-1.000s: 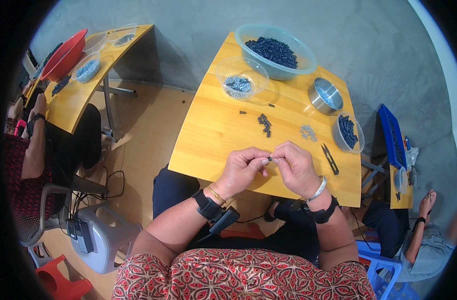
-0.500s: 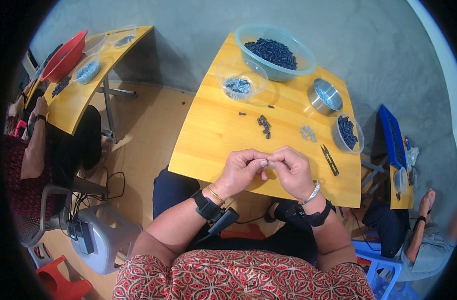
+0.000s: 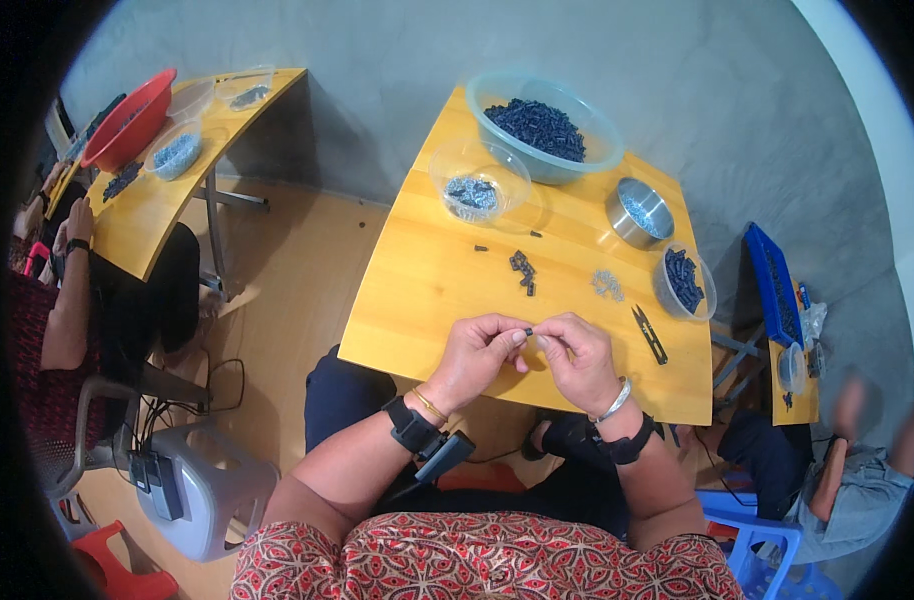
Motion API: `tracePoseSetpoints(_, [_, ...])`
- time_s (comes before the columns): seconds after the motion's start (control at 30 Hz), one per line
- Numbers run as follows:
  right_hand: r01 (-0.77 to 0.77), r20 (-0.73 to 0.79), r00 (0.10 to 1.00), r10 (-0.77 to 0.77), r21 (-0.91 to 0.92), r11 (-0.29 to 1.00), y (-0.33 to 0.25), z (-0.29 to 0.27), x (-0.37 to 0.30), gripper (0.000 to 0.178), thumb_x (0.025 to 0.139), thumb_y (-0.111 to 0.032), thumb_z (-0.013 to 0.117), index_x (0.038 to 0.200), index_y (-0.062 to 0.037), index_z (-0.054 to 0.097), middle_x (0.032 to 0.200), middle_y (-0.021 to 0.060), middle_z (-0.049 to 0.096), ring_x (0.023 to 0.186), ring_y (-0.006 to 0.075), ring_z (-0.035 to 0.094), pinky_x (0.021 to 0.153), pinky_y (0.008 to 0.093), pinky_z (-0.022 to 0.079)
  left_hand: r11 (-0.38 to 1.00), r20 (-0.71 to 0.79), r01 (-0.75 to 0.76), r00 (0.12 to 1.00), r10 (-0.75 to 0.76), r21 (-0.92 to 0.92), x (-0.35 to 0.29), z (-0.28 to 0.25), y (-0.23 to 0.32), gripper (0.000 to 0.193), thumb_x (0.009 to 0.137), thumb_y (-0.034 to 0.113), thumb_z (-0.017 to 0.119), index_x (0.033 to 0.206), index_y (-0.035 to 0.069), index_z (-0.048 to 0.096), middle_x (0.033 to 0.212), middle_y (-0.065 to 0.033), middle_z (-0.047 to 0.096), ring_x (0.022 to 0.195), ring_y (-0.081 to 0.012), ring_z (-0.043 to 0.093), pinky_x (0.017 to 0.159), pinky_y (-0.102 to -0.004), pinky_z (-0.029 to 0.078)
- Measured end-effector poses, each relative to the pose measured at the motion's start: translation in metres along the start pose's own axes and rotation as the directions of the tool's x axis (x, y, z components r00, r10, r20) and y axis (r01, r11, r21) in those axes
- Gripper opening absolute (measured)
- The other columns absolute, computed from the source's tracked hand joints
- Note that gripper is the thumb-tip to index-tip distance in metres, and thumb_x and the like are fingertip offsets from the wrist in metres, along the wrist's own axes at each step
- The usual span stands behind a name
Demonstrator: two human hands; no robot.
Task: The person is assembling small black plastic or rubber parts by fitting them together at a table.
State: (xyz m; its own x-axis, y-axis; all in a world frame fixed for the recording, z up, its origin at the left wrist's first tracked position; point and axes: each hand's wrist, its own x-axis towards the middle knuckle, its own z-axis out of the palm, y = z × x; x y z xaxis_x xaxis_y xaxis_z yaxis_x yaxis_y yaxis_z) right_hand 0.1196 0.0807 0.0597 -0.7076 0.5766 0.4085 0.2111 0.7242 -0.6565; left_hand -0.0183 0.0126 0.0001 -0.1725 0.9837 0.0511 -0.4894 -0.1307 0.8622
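Observation:
Just over the front edge of the table, my left hand (image 3: 477, 355) pinches a small black plastic piece (image 3: 528, 331) between thumb and forefinger. My right hand (image 3: 580, 362) meets it there, its thumb and fingertips pressed together by the piece; whatever they hold is too small to make out. Beyond my hands lies a little pile of black plastic pieces (image 3: 523, 272), with two single ones apart from it. Small clear or silvery parts (image 3: 607, 285) lie in a heap to its right. Thread snips (image 3: 650, 335) rest near my right hand.
At the back stands a big pale-blue basin (image 3: 607, 150) of black pieces, with a clear bowl (image 3: 442, 180) of silvery parts before it. A steel bowl (image 3: 622, 225) and a clear tub (image 3: 702, 305) line the right side. Other people sit at tables left and right.
The black piece now shows between my fingertips, where it was hidden before. My hands stay close together. The view has tilted slightly, and the person at the right has moved a hand.

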Motion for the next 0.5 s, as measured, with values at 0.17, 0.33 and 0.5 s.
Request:
tracePoseSetpoints(0.17, [0.031,-0.017,0.999,-0.031,-0.006,0.999,0.001,0.004,-0.004,0.009,0.075,0.003,0.055,0.084,-0.0007,0.056,0.076,0.0129,0.058,0.068,0.0265,0.059,0.059,0.0306,0.046,1.0,-0.017,0.015,1.0,-0.015,0.016,0.0,0.003,0.0,0.012,0.085,0.003,0.051,0.091,-0.004,0.06,0.07,-0.0043,0.057,0.06,-0.0108,0.056,0.057,-0.0219,0.048])
tracePoseSetpoints(0.33, [-0.009,0.002,1.0,0.009,-0.025,1.0,0.006,-0.004,0.006,0.006,0.076,-0.001,0.056,0.081,0.0005,0.058,0.072,0.0124,0.058,0.065,0.023,0.058,0.057,0.0288,0.045,1.0,-0.022,-0.025,0.999,0.025,-0.003,0.0,0.001,-0.002,0.012,0.085,0.004,0.051,0.09,-0.003,0.06,0.068,-0.0033,0.056,0.058,-0.0091,0.054,0.055,-0.0207,0.046])
tracePoseSetpoints(0.5, [-0.321,-0.031,0.947,0.321,-0.01,0.947,0.049,-0.02,0.046,0.008,0.077,-0.005,0.057,0.078,0.0016,0.06,0.066,0.0113,0.06,0.061,0.0179,0.058,0.057,0.0277,0.045,0.998,-0.024,-0.032,0.999,0.031,-0.053,0.002,0.001,-0.002,0.014,0.086,0.007,0.052,0.093,-0.002,0.059,0.071,-0.0032,0.056,0.059,-0.0089,0.054,0.056,-0.0204,0.046])
